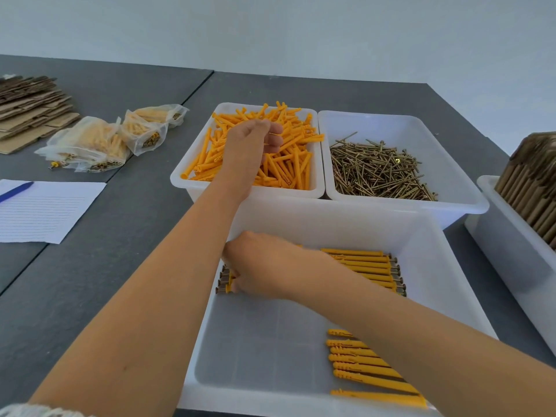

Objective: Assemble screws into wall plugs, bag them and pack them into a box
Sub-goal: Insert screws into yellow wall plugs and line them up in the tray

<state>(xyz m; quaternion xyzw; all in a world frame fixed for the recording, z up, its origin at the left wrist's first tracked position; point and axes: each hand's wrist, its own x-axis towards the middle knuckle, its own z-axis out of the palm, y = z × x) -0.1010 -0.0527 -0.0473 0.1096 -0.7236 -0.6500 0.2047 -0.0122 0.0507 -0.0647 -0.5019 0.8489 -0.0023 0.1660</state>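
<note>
You are assembling. Your left hand [251,142], fingers curling loosely, is reaching into the tub of orange wall plugs [264,152] at upper centre; whether it is pinching one you cannot tell. Your right hand [264,266] is resting on assembled plugs [370,269] in the near tray [445,266], its fingertips hidden. Next you'll likely be needing a screw from the screws [379,173] right of the plugs.

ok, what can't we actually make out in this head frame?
- Left hand over the plug bin: fingers curl away from the camera, so what they hold is unclear.
- Right hand: fingers hidden under the palm; grip on the assembled plugs unclear.
- Near row of plugs: right forearm covers their right ends.
- Bagged sets: too small to count.
- Brown stack: cut by the right edge.
</note>
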